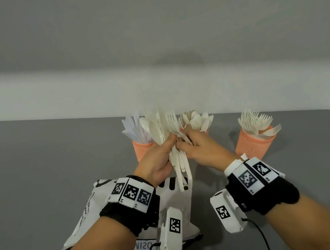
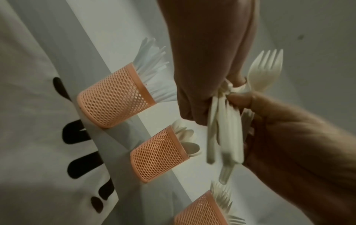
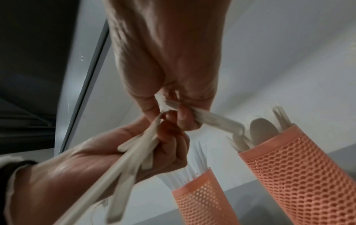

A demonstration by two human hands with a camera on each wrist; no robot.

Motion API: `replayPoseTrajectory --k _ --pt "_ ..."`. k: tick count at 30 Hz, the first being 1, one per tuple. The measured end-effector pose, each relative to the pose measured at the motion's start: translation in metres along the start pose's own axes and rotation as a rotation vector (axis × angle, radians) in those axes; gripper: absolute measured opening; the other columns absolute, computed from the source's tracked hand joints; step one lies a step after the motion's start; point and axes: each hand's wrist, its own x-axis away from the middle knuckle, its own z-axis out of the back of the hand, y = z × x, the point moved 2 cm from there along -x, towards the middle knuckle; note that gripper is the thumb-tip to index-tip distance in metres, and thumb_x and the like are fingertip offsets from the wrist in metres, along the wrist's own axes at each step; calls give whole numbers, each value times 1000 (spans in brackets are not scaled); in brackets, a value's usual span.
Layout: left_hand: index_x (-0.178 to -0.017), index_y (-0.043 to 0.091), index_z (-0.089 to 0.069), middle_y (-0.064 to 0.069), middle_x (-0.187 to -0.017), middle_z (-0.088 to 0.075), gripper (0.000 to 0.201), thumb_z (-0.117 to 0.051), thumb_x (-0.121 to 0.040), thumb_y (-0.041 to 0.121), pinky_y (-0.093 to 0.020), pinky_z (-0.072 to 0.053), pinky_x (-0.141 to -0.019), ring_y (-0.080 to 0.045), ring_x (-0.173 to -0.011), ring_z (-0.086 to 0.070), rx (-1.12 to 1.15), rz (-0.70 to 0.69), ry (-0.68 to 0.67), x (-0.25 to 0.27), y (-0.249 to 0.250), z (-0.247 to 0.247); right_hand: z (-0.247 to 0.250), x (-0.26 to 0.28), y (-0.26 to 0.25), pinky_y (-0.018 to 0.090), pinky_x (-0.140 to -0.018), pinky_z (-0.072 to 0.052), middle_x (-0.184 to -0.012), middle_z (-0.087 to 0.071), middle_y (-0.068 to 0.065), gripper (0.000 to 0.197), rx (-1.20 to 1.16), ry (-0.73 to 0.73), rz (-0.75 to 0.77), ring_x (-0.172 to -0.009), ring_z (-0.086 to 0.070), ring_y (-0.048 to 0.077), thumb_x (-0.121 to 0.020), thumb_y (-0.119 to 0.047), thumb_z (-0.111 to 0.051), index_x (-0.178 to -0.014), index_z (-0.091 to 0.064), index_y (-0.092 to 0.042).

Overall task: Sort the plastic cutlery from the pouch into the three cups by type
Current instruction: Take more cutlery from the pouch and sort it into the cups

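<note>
The bundle of mixed cutlery (image 1: 171, 145) is being held upright at the centre of the head view, above the pouch (image 1: 173, 201) and in front of the three cups. The left hand (image 1: 158, 160) is gripping the bundle around its handles, fingers curled fully round them. The right hand (image 1: 201, 149) is pinching one or more pieces at the bundle's right side between thumb and fingertips; its grip is closed on those pieces, though their exact number cannot be told. The step in hand appears to be separating pieces of one type from the bundle. The next move probably calls for drawing the pinched pieces clear without dragging neighbours along, then carrying them to the matching cup: knife cup (image 1: 143, 152) at centre left, spoon cup (image 1: 205, 132) behind the right hand, fork cup (image 1: 253, 143) at right. The head view is showing all three cups on the grey tabletop (image 1: 38, 177) and their contents by type. The left wrist view is showing a fork (image 2: 266, 68) projecting above the left hand's fingers. The right wrist view is showing the pinch at close range, but only two cups.
</note>
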Motion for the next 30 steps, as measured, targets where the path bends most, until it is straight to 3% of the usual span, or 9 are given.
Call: replayPoseTrajectory --k 4,7,10,14,18,21,23,27,30 --pt "-106 2 -60 -2 -71 -59 26 -56 -83 15 -19 -49 -51 -8 -56 -57 -37 69 30 2 -2 3 10 1 6 30 -62 -45 -66 -55 -6 9 -105 83 -39 -60 -52 7 -96 -15 -40 -95 -43 -7" --pt "-108 2 -60 1 -63 -48 26 -53 -86 13 -16 -41 -45 -6 -50 -46 -88 146 -13 4 0 3 21 -2 9 25 -47 -37 -52 -48 -3 13 -364 191 -94 -40 -42 6 -95 -9 -38 -84 -45 -8" --pt "-105 4 -60 2 -59 -47 29 -51 -85 23 -16 -39 -43 -6 -43 -41 -168 225 -148 10 1 -3 26 -1 11 21 -39 -27 -45 -38 -5 22 -625 127 -140 -35 -37 5 -96 -23 -45 -77 -46 -12" --pt "-98 6 -60 3 -52 -40 30 -47 -90 32 -17 -36 -42 -5 -41 -35 -334 281 -266 15 -3 -13 19 -5 16 28 -52 -23 -41 -46 0 32 -761 -31 -190 -36 -37 11 -77 -37 -69 -77 -58 -8" --pt "-102 6 -54 4 -55 -45 27 -51 -90 30 -16 -37 -45 -4 -43 -39 -408 285 -288 17 -7 -14 18 -11 21 35 -64 -33 -75 -54 19 41 -868 65 -251 -65 -44 28 -59 -34 -82 -87 -66 -9" --pt "-108 8 -48 4 -57 -48 25 -55 -87 20 -15 -35 -43 -3 -40 -37 -429 278 -282 18 -8 -13 23 -13 27 36 -68 -39 -81 -56 17 33 -963 162 -297 -76 -43 28 -65 -30 -77 -87 -63 -12" --pt "-91 6 -54 4 -55 -48 10 -56 -90 16 -16 -34 -43 -4 -39 -36 -482 272 -274 19 -9 -14 26 -14 30 32 -67 -49 -76 -61 8 16 -1045 207 -300 -75 -55 24 -80 -23 -67 -87 -59 -11" --pt "-70 15 -61 4 -51 -46 27 -49 -94 11 -16 -30 -44 -4 -39 -32 -529 261 -246 17 -12 -20 31 -13 26 30 -77 -54 -80 -67 5 14 -1267 234 -238 -78 -66 15 -93 -16 -48 -89 -58 -6" --pt "-59 17 -68 6 -48 -40 42 -47 -95 13 -14 -27 -42 -2 -38 -28 -498 287 -210 10 -14 -22 50 -13 30 29 -63 -56 -62 -61 2 17 -1371 396 -172 -58 -59 12 -95 -15 -47 -80 -52 -9"
